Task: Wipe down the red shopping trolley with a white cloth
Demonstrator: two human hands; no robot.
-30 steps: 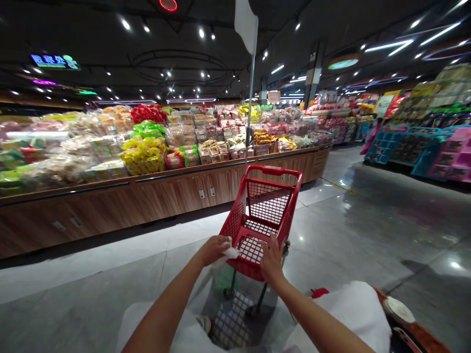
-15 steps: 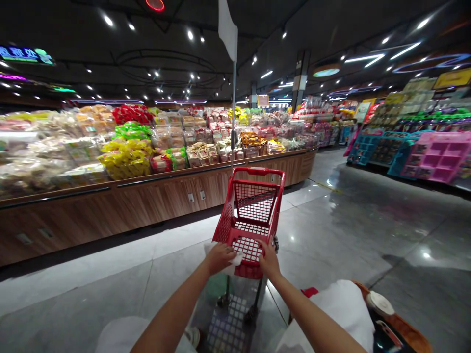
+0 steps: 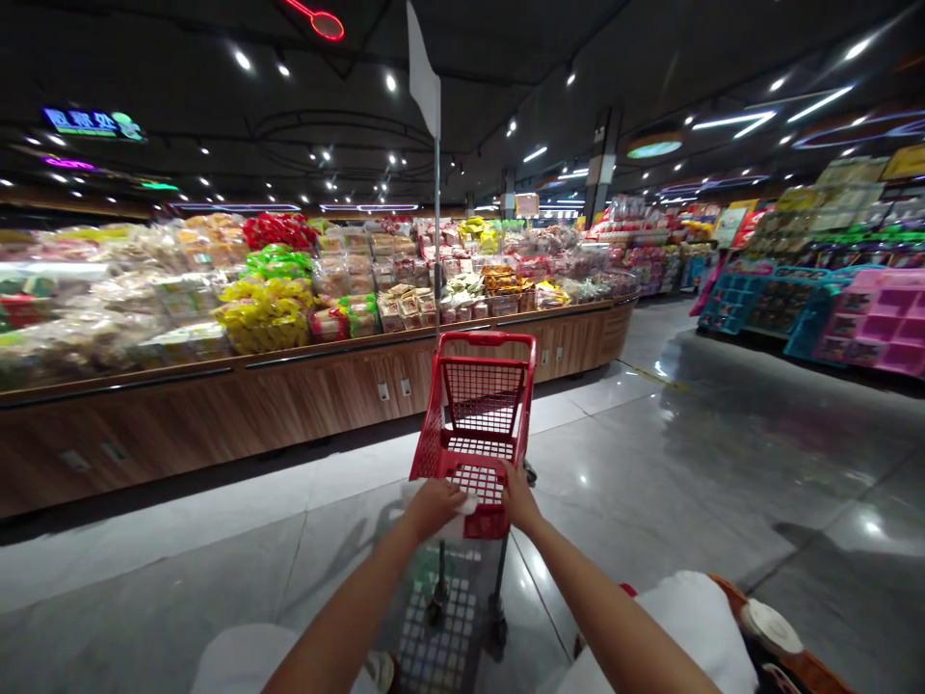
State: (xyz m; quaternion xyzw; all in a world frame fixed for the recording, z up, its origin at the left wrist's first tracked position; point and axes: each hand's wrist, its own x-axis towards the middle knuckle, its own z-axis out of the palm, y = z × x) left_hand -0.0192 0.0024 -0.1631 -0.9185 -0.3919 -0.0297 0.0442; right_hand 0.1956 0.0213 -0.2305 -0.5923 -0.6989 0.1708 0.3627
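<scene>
A small red shopping cart (image 3: 480, 410) stands on the grey floor right in front of me, its basket empty. My left hand (image 3: 432, 504) is closed on the near rim of the cart with a crumpled white tissue (image 3: 462, 504) pinched under its fingers. My right hand (image 3: 517, 496) grips the same rim a little to the right. A thin pole with a white flag (image 3: 423, 67) rises from the cart's far left corner.
A long wooden display counter (image 3: 289, 386) piled with bagged snacks runs along the left. Blue and pink shelf units (image 3: 853, 323) line the right side. Glossy grey floor stretches ahead and to the right. A brown bag (image 3: 787, 641) hangs at my right hip.
The cart has swung a little to the left and now points straighter ahead. Both hands have stayed on its rim, and the view has turned slightly.
</scene>
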